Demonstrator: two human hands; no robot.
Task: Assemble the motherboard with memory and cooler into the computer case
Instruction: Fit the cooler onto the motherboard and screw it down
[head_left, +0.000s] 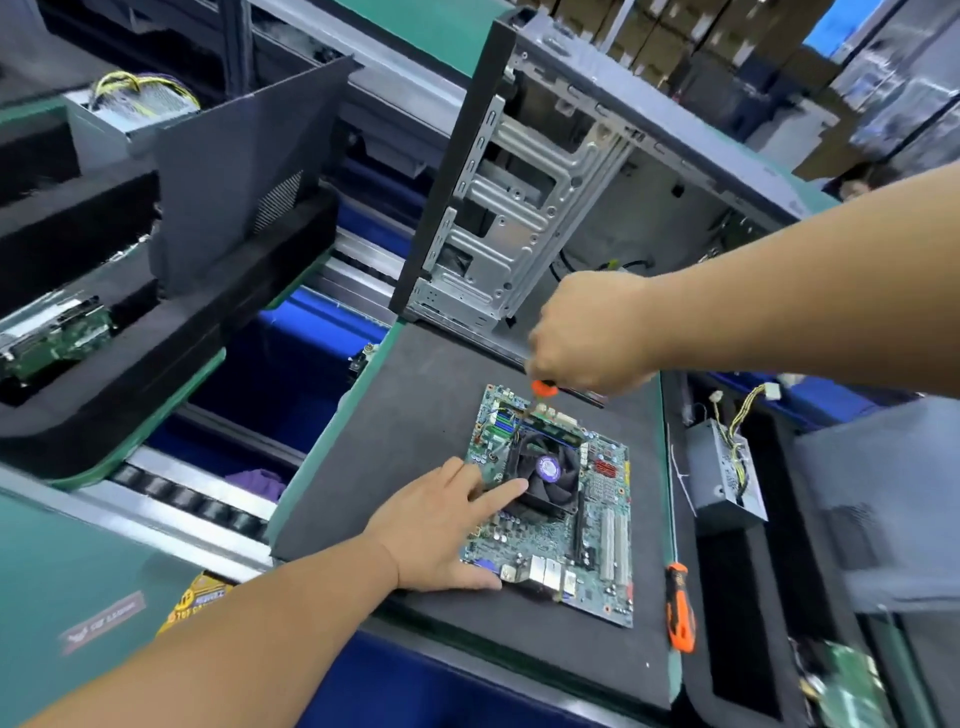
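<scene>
A green motherboard (558, 540) lies flat on a dark foam mat (415, 415). A black cooler fan (545, 475) sits on its upper half, with a memory stick (558, 423) seated just beyond the fan. My left hand (441, 530) rests open on the board's left edge, its fingertips touching the cooler. My right hand (587, 332) is closed around an orange-handled screwdriver (540, 389), whose shaft points down at the board near the cooler's far left corner. The open metal computer case (519, 208) stands behind the mat.
A second orange-and-black screwdriver (680, 608) lies at the mat's right edge. A grey power supply with yellow cables (724, 473) sits to the right. Black foam trays with another board (57, 338) and a dark panel (234, 171) are on the left, across a roller conveyor (197, 499).
</scene>
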